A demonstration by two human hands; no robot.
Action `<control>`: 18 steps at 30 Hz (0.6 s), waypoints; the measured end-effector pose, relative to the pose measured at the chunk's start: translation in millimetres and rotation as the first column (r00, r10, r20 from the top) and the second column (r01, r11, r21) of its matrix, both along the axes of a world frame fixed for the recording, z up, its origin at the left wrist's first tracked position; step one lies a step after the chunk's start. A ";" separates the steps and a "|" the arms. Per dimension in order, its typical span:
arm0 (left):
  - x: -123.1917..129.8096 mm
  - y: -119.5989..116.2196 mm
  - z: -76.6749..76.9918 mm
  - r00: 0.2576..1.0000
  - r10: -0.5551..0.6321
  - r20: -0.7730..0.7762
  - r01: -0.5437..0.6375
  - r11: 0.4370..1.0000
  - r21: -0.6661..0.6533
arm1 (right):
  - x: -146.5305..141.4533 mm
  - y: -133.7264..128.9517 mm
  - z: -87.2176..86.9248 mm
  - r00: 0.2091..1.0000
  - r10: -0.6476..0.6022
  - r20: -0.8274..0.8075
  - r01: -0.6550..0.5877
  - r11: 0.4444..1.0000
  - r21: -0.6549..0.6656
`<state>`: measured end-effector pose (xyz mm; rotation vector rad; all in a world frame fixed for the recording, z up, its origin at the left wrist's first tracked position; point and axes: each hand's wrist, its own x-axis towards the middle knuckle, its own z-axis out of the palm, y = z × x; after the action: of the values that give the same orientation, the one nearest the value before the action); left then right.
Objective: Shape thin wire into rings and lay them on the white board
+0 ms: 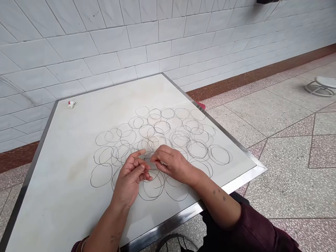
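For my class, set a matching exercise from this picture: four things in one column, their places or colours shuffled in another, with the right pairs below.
Column 1
1. rings
2. stool
3. skirting
4. right sleeve

Column 2
A. dark purple
B. spread over the table
C. brown, along the foot of the wall
D. on the floor, at the picture's right edge

Pairs: 1-B, 2-D, 3-C, 4-A

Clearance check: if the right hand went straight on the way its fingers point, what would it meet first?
Probably the left hand: the right hand points at its finger side, across a small gap, though one view leaves their depths uncertain.
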<state>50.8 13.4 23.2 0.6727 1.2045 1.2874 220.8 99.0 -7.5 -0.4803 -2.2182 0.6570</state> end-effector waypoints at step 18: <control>3.7 -2.4 -3.8 0.955 0.015 0.295 -0.026 0.999 0.033 | -0.5 -0.7 6.1 0.986 -0.047 -0.162 0.039 0.998 -0.057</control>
<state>54.5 11.0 19.5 0.4746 0.9471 1.3757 220.2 98.4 -1.4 -0.4828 -2.0349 0.7096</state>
